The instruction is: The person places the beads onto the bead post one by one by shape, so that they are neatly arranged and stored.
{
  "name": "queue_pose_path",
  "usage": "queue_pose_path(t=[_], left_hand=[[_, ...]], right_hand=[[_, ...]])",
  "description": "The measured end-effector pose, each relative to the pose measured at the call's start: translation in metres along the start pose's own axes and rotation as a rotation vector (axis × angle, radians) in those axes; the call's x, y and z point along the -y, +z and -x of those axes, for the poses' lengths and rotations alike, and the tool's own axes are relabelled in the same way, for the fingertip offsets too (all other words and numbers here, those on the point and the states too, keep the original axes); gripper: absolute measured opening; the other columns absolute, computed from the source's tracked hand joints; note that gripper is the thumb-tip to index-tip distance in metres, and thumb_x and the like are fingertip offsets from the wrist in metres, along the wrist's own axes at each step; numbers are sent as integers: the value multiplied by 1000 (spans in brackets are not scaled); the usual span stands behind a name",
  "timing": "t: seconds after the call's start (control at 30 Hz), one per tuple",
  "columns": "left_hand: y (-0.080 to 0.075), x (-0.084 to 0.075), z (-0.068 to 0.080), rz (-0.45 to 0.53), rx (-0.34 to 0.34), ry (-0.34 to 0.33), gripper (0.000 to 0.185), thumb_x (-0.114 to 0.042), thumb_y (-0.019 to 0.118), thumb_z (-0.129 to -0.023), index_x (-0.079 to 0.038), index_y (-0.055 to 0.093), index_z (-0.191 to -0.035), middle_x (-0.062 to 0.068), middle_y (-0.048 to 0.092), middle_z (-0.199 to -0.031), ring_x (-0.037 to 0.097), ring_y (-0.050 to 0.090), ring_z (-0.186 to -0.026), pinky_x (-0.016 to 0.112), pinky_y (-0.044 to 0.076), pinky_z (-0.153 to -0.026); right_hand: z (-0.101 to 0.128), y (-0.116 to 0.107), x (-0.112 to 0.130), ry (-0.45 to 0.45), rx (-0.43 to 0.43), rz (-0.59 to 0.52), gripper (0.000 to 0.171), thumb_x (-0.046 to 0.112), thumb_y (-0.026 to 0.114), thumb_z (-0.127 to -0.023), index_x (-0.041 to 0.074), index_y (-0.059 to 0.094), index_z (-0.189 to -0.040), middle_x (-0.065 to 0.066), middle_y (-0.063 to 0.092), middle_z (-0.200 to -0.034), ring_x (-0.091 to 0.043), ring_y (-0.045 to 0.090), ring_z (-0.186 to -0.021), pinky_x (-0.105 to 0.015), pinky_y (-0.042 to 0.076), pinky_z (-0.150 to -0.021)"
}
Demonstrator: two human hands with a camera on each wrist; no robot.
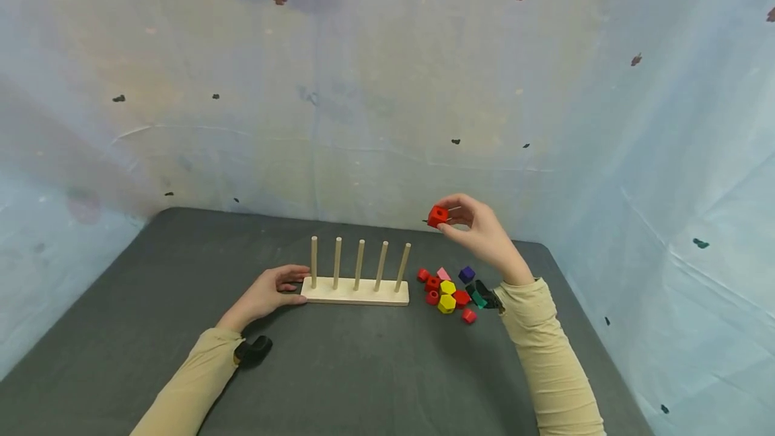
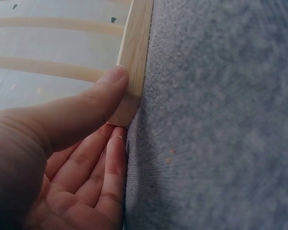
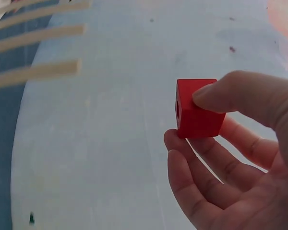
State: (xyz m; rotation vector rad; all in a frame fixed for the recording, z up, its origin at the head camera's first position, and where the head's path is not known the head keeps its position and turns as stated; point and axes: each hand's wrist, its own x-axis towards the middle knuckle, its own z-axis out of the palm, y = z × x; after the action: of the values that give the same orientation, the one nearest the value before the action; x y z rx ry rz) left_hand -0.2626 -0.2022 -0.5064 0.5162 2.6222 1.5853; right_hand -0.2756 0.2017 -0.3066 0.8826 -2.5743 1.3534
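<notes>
A wooden peg rack (image 1: 357, 297) with several upright dowels stands on the dark table. My left hand (image 1: 269, 293) holds the left end of its base, the thumb (image 2: 105, 91) against the front edge and the fingers around the end. Up in the air, right of the rack and higher than the dowel tops, my right hand (image 1: 478, 224) pinches a red block (image 1: 438, 216) between thumb and fingers. The right wrist view shows the red block (image 3: 199, 115) with a round hole in one face; bare dowels (image 3: 38, 74) appear at upper left.
Loose blocks lie right of the rack: yellow ones (image 1: 447, 304), several red ones (image 1: 469, 315), a pink one (image 1: 443, 274) and a purple one (image 1: 467, 274). A green block (image 1: 479, 299) is partly covered by the black wrist camera (image 1: 492, 296). A pale curtain (image 1: 375, 86) hangs behind the table.
</notes>
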Motion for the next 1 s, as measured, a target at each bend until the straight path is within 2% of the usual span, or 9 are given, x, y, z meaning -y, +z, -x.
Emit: queue_pose_path(t=[0.3, 0.43, 0.73, 0.77, 0.97, 1.0], left_hand=[[2, -1, -1, 11, 8, 10, 63, -13, 81, -77, 0, 53, -132, 18, 57, -127, 31, 54, -116, 43, 49, -90], [3, 0, -2, 9, 13, 4, 63, -14, 81, -77, 0, 53, -132, 19, 57, -128, 32, 54, -117, 43, 49, -91], [2, 0, -4, 24, 17, 2, 63, -14, 81, -76, 0, 54, -132, 18, 57, -128, 32, 54, -117, 44, 49, -91], [2, -5, -2, 32, 18, 2, 63, -12, 81, -76, 1, 53, -131, 20, 57, -128, 33, 54, -117, 46, 49, -91], [3, -7, -2, 27, 8, -1, 63, -12, 81, -77, 2, 54, -131, 20, 57, -127, 33, 55, -115, 45, 50, -90], [4, -3, -3, 17, 7, -2, 63, -15, 81, -77, 1, 54, -131, 19, 58, -127, 32, 55, -115, 43, 50, -89]], right_hand=[[-20, 31, 50, -107, 68, -60, 33, -6, 64, -88, -7, 56, -119, -22, 60, -113, -36, 61, -97, -38, 52, -86], [-27, 48, 60, -140, 107, -71, 31, -7, 64, -87, -8, 57, -118, -22, 60, -112, -36, 61, -98, -38, 51, -87], [-40, 86, 65, -188, 162, -113, 32, -6, 64, -88, -9, 57, -119, -22, 61, -112, -35, 62, -97, -36, 52, -85], [-41, 91, 65, -188, 159, -119, 32, -6, 64, -88, -8, 57, -118, -22, 61, -111, -34, 62, -97, -36, 52, -84], [-54, 122, 47, -195, 141, -164, 33, -3, 65, -88, -4, 58, -120, -17, 62, -112, -30, 63, -97, -35, 53, -84], [-56, 127, 43, -200, 138, -167, 33, -3, 66, -88, -3, 58, -121, -16, 62, -112, -29, 63, -98, -36, 52, -84]])
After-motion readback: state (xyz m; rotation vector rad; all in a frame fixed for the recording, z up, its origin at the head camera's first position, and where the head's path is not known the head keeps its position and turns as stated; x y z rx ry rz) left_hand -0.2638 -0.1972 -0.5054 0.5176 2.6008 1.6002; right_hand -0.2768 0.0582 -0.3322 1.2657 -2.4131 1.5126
